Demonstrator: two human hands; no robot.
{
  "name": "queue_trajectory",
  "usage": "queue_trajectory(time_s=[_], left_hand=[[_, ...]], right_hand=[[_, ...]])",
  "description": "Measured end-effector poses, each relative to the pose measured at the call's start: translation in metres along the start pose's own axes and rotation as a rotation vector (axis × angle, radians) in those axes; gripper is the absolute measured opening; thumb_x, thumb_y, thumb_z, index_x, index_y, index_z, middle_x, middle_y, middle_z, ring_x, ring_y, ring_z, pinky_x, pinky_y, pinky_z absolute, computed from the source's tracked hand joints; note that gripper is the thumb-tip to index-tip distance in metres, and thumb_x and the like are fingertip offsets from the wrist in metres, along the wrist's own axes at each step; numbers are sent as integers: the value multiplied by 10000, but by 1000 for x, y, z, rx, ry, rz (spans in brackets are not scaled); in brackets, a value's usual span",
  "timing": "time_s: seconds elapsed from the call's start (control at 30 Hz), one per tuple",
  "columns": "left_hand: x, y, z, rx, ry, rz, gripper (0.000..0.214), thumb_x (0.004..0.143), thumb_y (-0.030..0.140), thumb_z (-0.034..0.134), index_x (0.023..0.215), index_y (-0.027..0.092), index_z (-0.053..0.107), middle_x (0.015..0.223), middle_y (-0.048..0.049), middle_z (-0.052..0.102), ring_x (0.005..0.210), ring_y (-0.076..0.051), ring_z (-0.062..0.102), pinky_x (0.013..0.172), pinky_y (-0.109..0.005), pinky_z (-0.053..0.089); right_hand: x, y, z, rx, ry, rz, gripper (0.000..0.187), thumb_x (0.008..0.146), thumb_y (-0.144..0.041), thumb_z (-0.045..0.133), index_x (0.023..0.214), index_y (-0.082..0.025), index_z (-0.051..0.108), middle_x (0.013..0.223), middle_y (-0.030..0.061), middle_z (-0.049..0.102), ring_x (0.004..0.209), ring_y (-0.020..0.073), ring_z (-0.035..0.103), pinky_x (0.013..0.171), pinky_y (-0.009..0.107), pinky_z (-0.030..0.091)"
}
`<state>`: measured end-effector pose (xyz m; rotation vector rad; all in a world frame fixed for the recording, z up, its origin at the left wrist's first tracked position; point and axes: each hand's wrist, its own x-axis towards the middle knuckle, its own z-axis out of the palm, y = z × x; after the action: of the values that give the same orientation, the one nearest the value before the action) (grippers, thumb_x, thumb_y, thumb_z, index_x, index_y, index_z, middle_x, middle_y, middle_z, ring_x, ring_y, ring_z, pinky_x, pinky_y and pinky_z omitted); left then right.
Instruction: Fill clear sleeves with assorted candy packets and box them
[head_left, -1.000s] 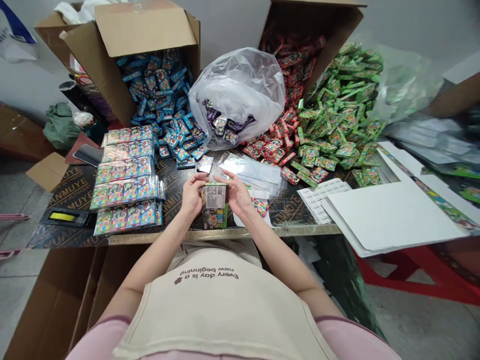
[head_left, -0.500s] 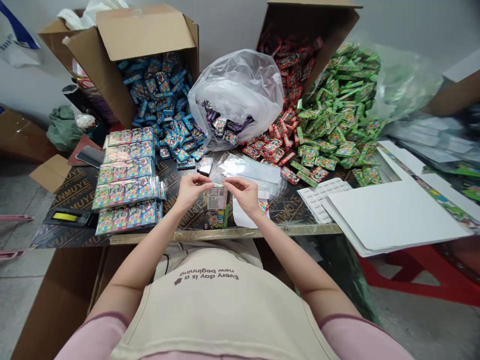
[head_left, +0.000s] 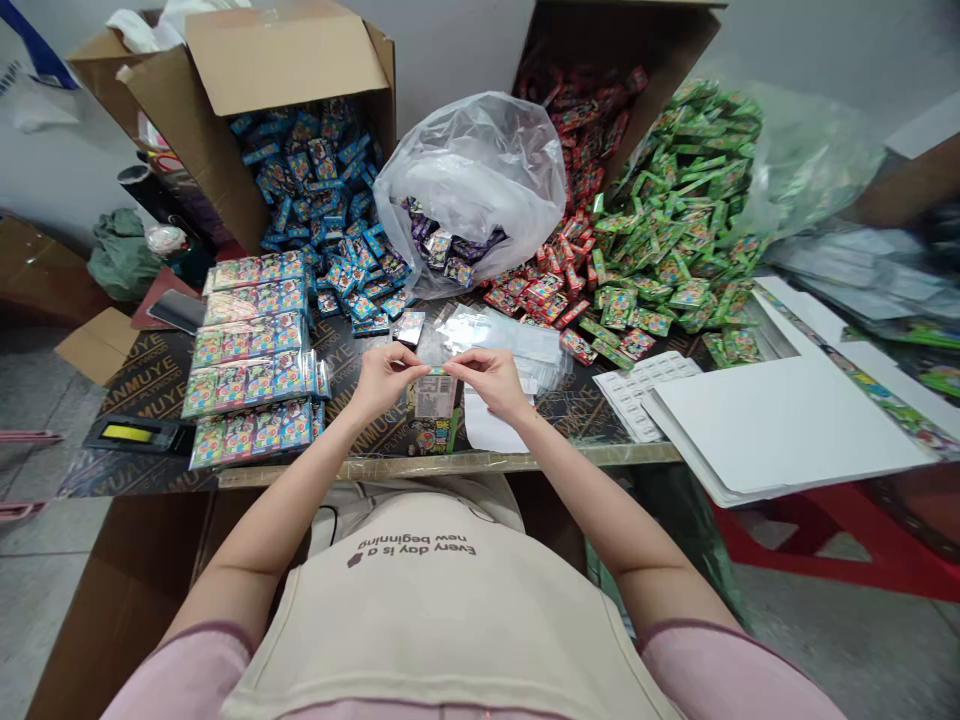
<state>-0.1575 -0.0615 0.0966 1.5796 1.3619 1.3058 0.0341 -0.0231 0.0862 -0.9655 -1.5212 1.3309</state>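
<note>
My left hand (head_left: 388,380) and my right hand (head_left: 491,380) meet near the table's front edge, thumbs and fingertips pinched. Between them they hold the two ends of a thin printed strip (head_left: 436,370), seen edge-on with some green on it. Just below hangs or lies a flat printed piece with a barcode (head_left: 433,400) and a green border; whether it joins the strip I cannot tell. Beyond my fingers are clear plastic sleeves (head_left: 517,340) and a single small dark box with a pale top (head_left: 409,327). White paper (head_left: 491,425) is partly under my right hand.
Stacked clear packs of small boxes (head_left: 251,360) stand at left, beside a black tool with a yellow part (head_left: 127,433). Behind are piles of blue boxes (head_left: 322,180), red boxes (head_left: 555,280), green boxes (head_left: 675,210) and a plastic bag (head_left: 480,180). White sheets (head_left: 787,430) overhang at right.
The strip's printed face shows slightly more between my fingertips. Both hands stay pinched in nearly the same place, and the coloured print by my right wrist is now out of sight.
</note>
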Motion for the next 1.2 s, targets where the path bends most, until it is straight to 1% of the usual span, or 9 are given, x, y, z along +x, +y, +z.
queue_trajectory(time_s=[0.13, 0.2, 0.27, 0.4, 0.47, 0.57, 0.8, 1.0, 1.2], left_hand=[[-7, 2, -5, 281, -75, 381, 267, 847, 380, 651, 675, 176, 658, 751, -52, 674, 711, -157, 606, 674, -286, 466], [-9, 3, -4, 381, -113, 481, 250, 859, 366, 640, 699, 174, 642, 767, -51, 655, 730, -161, 590, 678, -286, 460], [-10, 4, 0, 463, -156, 521, 197, 883, 330, 607, 778, 171, 661, 776, -49, 631, 736, -165, 573, 667, -281, 449], [-12, 2, 6, 532, -187, 520, 220, 938, 226, 488, 980, 202, 703, 799, -41, 603, 722, -156, 548, 639, -265, 426], [-12, -2, 7, 515, -178, 503, 230, 932, 205, 490, 991, 209, 713, 814, -45, 605, 731, -152, 555, 647, -262, 429], [-12, -5, 7, 493, -167, 460, 226, 919, 190, 505, 969, 204, 725, 815, -48, 601, 728, -146, 561, 646, -257, 431], [-12, -4, 11, 454, -124, 417, 213, 908, 178, 513, 948, 191, 722, 789, -42, 583, 718, -148, 551, 635, -258, 427], [-14, -3, 12, 431, -104, 403, 209, 900, 157, 519, 943, 184, 721, 782, -40, 577, 716, -150, 550, 631, -261, 422], [-14, -4, 12, 402, -104, 388, 206, 899, 167, 524, 945, 199, 722, 775, -35, 574, 710, -146, 551, 630, -262, 422]], right_hand=[[-16, 4, 3, -187, 13, -270, 246, 826, -429, 664, 739, -213, 743, 787, 52, 740, 747, 191, 673, 732, 339, 533], [-23, 8, -1, -247, -11, -359, 259, 900, -413, 572, 842, -235, 751, 929, 60, 746, 891, 201, 681, 853, 365, 520], [-23, 17, -14, -286, -28, -357, 294, 941, -420, 498, 981, -253, 736, 1057, 61, 725, 997, 202, 658, 919, 378, 498], [-13, 51, -65, -541, 160, -182, 318, 898, -401, 559, 1131, -225, 685, 1119, 95, 655, 982, 226, 610, 882, 397, 492], [-9, 72, -90, -735, 212, -77, 256, 851, -343, 617, 1028, -191, 721, 1008, 110, 634, 940, 253, 588, 863, 421, 480], [-13, 99, -109, -905, 158, -3, 135, 809, -259, 649, 874, -188, 744, 906, 101, 607, 922, 269, 570, 857, 425, 460], [-25, 117, -102, -912, 86, -16, 152, 844, -169, 560, 798, -170, 705, 837, 82, 629, 805, 216, 602, 786, 344, 465], [-21, 121, -104, -991, 83, 29, 223, 828, -169, 588, 1028, -160, 683, 946, 108, 619, 890, 255, 588, 794, 359, 457], [-20, 120, -102, -1016, 79, 33, 138, 833, -167, 589, 921, -167, 695, 938, 101, 632, 897, 243, 603, 805, 343, 458]])
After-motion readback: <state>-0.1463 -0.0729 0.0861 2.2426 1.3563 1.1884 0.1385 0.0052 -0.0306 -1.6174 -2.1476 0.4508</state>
